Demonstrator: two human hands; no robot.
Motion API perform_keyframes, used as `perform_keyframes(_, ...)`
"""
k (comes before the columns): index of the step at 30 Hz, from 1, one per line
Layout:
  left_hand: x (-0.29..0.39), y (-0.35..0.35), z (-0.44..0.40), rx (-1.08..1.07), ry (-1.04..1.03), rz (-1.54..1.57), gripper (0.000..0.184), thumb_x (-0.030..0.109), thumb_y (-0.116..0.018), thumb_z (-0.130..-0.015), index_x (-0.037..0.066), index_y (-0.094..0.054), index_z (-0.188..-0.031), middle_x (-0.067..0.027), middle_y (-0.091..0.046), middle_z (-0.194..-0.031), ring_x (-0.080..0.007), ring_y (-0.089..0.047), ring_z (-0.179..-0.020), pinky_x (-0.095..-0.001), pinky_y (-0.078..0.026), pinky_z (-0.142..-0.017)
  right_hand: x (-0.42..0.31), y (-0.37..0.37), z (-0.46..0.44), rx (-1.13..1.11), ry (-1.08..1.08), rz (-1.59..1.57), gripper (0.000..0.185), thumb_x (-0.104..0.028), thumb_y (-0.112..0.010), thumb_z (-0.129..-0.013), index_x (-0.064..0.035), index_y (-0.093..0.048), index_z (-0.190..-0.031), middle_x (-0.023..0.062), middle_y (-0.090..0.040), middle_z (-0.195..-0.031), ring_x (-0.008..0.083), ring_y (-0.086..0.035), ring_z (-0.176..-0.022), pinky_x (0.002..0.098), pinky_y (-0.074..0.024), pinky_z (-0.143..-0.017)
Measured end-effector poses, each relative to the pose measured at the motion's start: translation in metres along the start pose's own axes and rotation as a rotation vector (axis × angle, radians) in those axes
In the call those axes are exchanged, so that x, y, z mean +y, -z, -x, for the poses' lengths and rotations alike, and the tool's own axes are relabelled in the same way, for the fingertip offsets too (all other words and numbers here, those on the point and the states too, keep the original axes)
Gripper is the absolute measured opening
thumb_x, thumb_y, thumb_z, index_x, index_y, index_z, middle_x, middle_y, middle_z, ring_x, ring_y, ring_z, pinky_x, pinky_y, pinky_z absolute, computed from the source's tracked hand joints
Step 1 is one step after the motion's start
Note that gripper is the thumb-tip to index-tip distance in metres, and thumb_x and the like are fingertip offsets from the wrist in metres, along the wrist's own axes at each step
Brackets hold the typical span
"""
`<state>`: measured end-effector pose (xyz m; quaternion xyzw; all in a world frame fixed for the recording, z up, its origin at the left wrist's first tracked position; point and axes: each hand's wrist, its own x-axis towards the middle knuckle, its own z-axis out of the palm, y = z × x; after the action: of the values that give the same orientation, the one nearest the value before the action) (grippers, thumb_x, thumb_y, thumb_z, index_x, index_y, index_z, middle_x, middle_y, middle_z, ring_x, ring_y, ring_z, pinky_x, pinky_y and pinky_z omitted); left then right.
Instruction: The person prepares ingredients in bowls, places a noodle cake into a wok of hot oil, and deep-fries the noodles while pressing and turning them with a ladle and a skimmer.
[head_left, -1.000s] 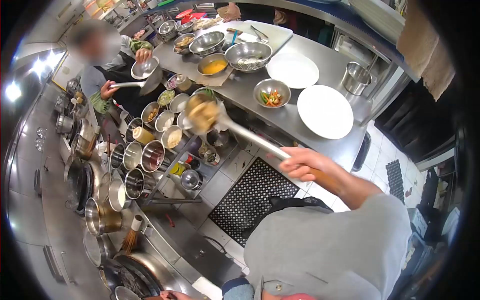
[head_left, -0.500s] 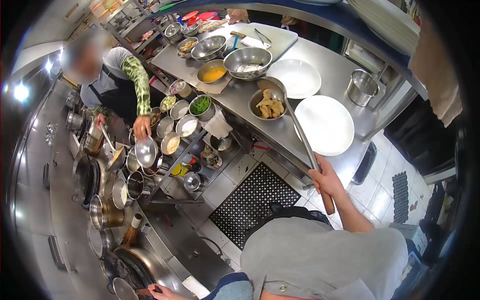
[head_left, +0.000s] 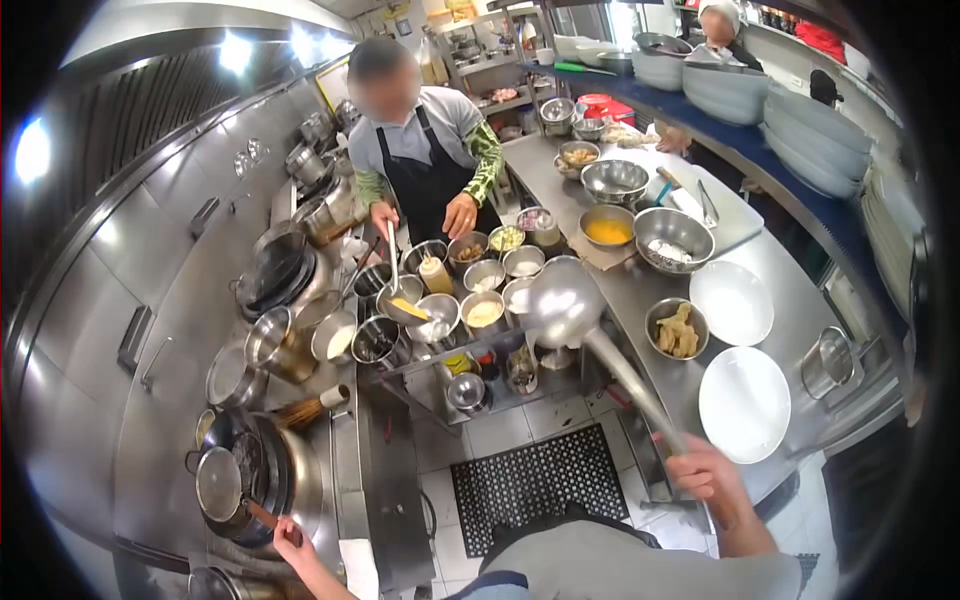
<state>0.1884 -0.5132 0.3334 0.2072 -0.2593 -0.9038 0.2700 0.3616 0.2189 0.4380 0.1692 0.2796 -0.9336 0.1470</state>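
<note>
Steel ladle (head_left: 566, 300) — bowls (head_left: 485, 333) behind, white plates (head_left: 745, 405) nearby.

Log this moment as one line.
right grip: metal ladle; left grip: round brown-handled utensil; food pieces: in bowl beside white plates

Two white plates (head_left: 745, 405) on a busy bench (head_left: 640, 285)

The plates lie just beside each other, with a metal pot (head_left: 828, 362) to the right of them. Farther along stand a large metal bowl (head_left: 690, 228) and a smaller bowl (head_left: 607, 211) of orange liquid (head_left: 607, 231). A knife (head_left: 686, 200) and tongs (head_left: 704, 195) rest on a white cutting board (head_left: 742, 222). Above, a blue shelf (head_left: 735, 135) carries stacks of pale bowls (head_left: 722, 98). A squeeze bottle (head_left: 434, 272) stands among metal tubs (head_left: 484, 295) of ingredients, in front of a person (head_left: 435, 150) in a black apron. A black mat (head_left: 540, 480) with holes covers part of the tiled floor (head_left: 500, 430). A brush (head_left: 300, 412) lies at the left, and bright lamps (head_left: 32, 150) shine above
</note>
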Motion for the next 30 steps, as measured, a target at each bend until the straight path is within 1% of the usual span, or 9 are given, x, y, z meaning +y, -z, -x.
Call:
perform_keyframes(2, 0.01, 0.031, -0.02, -0.199, 0.05, 0.029, 0.008, 0.003, -0.053, -0.092, -0.003, -0.048, -0.095, -0.0033, -0.049, -0.075, -0.0095, -0.043, -0.057, -0.0212, -0.038, -0.048, 0.012, -0.018, -0.026, -0.094, -0.196, 0.072, 0.048, -0.001, -0.05, -0.091, -0.0016, -0.037, -0.138, -0.0065, -0.037, -0.071, -0.0029, -0.029, -0.046, 0.0147, -0.0213, -0.036)
perform_keyframes(9, 0.013, 0.03, 0.013, -0.053, 0.124, 0.028, 0.015, 0.01, -0.052, -0.096, -0.003, -0.05, -0.104, -0.005, -0.054, -0.08, -0.01, -0.049, -0.063, -0.0216, -0.048, -0.055, 0.149, -0.063, -0.218, -0.74, -0.815, 0.502, 0.015, -0.009, -0.051, -0.094, -0.0078, -0.042, -0.105, -0.006, -0.032, -0.061, 0.0011, -0.032, -0.042, 0.0186, -0.0307, -0.032)
perform_keyframes(12, 0.025, 0.062, -0.013, 0.075, 0.127, -0.002, 0.017, 0.011, -0.053, -0.096, -0.003, -0.051, -0.106, -0.0059, -0.056, -0.081, -0.0106, -0.054, -0.066, -0.0216, -0.053, -0.06, 0.228, -0.086, -0.276, -0.878, -0.992, 0.459, 0.024, -0.01, -0.054, -0.093, -0.0059, -0.042, -0.114, -0.006, -0.033, -0.057, 0.0021, -0.037, -0.041, 0.0182, -0.0314, -0.034)
perform_keyframes(14, 0.047, 0.059, 0.003, 0.11, 0.093, -0.322, 0.008, 0.002, -0.064, -0.083, 0.001, -0.063, -0.09, -0.0083, -0.059, -0.085, -0.0214, -0.055, -0.08, -0.0367, -0.047, -0.069, 0.256, -0.114, -0.293, -1.024, -0.943, 0.567, 0.024, -0.01, -0.055, -0.091, -0.0057, -0.043, -0.111, -0.0048, -0.034, -0.056, 0.0037, -0.038, -0.04, 0.0198, -0.0329, -0.034)
perform_keyframes(15, 0.055, 0.07, -0.001, 0.029, 0.127, -0.182, 0.02, 0.014, -0.069, -0.083, 0.001, -0.064, -0.097, -0.0117, -0.06, -0.099, -0.0266, -0.056, -0.087, -0.0409, -0.049, -0.07, 0.268, -0.129, -0.297, -1.091, -0.929, 0.622, 0.024, -0.01, -0.056, -0.09, -0.0056, -0.043, -0.109, -0.0043, -0.035, -0.055, 0.0046, -0.039, -0.04, 0.0206, -0.0337, -0.034)
perform_keyframes(18, 0.054, 0.055, 0.013, 0.038, 0.127, -0.14, 0.018, 0.013, -0.064, -0.087, 0.0, -0.06, -0.099, -0.0102, -0.059, -0.094, -0.0224, -0.056, -0.081, -0.0357, -0.05, -0.067, 0.296, -0.171, -0.301, -1.092, -0.842, 0.895, 0.024, -0.009, -0.057, -0.085, -0.0054, -0.045, -0.106, -0.0022, -0.04, -0.055, 0.0077, -0.042, -0.039, 0.0242, -0.0355, -0.034)
perform_keyframes(24, 0.043, 0.024, 0.032, -0.003, 0.158, -0.016, 0.017, 0.011, -0.055, -0.094, -0.003, -0.054, -0.103, -0.0073, -0.057, -0.085, -0.0141, -0.055, -0.069, -0.0254, -0.052, -0.061, 0.377, -0.199, -0.317, -1.183, -0.533, 1.238, 0.044, -0.007, -0.059, -0.075, -0.0024, -0.048, -0.118, 0.0051, -0.051, -0.059, 0.015, -0.051, -0.044, 0.0317, -0.0418, -0.039)
perform_keyframes(25, 0.041, 0.023, 0.033, -0.01, 0.167, 0.004, 0.016, 0.011, -0.054, -0.095, -0.003, -0.053, -0.103, -0.0068, -0.057, -0.084, -0.0127, -0.055, -0.067, -0.0237, -0.053, -0.06, 0.39, -0.204, -0.316, -1.232, -0.341, 1.385, 0.056, -0.006, -0.059, -0.072, -0.0006, -0.044, -0.126, 0.0112, -0.058, -0.065, 0.0199, -0.057, -0.05, 0.036, -0.0448, -0.044)
perform_keyframes(30, 0.029, 0.021, 0.028, -0.044, 0.201, 0.08, 0.016, 0.011, -0.051, -0.097, -0.003, -0.052, -0.104, -0.0063, -0.056, -0.082, -0.012, -0.054, -0.066, -0.0228, -0.053, -0.06, 0.44, -0.194, -0.308, -1.205, -0.032, 1.702, 0.068, -0.005, -0.058, -0.074, 0.0, -0.034, -0.137, 0.0224, -0.064, -0.08, 0.0352, -0.065, -0.07, 0.0447, -0.0514, -0.06)
